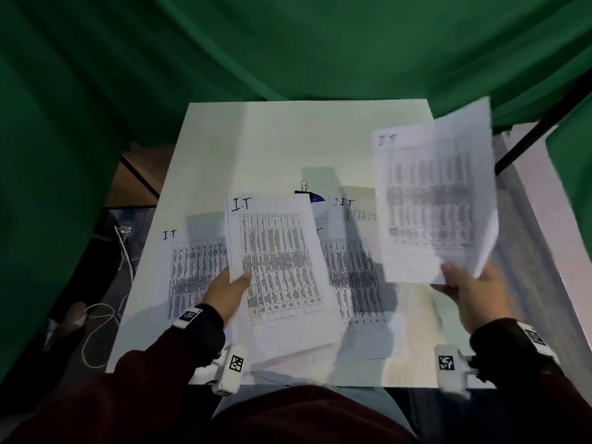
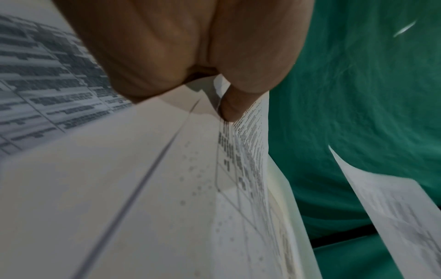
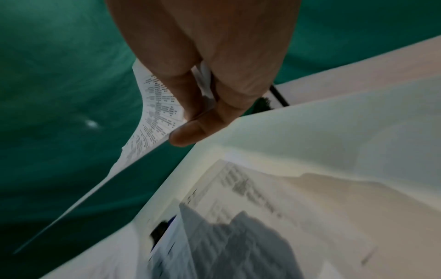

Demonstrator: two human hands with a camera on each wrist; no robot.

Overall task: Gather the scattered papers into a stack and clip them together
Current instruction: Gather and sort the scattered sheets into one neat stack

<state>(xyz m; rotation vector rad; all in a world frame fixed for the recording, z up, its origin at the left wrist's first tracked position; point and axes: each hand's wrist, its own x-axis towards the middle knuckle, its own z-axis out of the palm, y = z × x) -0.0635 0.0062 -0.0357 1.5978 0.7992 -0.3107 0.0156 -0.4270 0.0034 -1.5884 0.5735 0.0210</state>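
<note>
Printed sheets marked "I.T" lie scattered on the white table (image 1: 288, 139). My left hand (image 1: 226, 291) pinches the left edge of one sheet (image 1: 278, 261), thumb on top, lifted above the others; the left wrist view shows the fingers (image 2: 229, 105) on that paper (image 2: 248, 151). My right hand (image 1: 471, 291) holds a blurred bunch of sheets (image 1: 432, 200) up in the air at the right; in the right wrist view its thumb (image 3: 190, 132) clamps their edge (image 3: 155, 105). More sheets lie flat at the left (image 1: 192, 267) and centre (image 1: 355, 267). A black binder clip (image 1: 303, 190) sits mid-table.
A small blue object (image 1: 317, 197) lies beside the clip. Green cloth (image 1: 288, 43) hangs behind and on both sides. White cables (image 1: 105, 318) lie on the floor at the left. A black pole (image 1: 541, 129) slants past the table's right rear corner.
</note>
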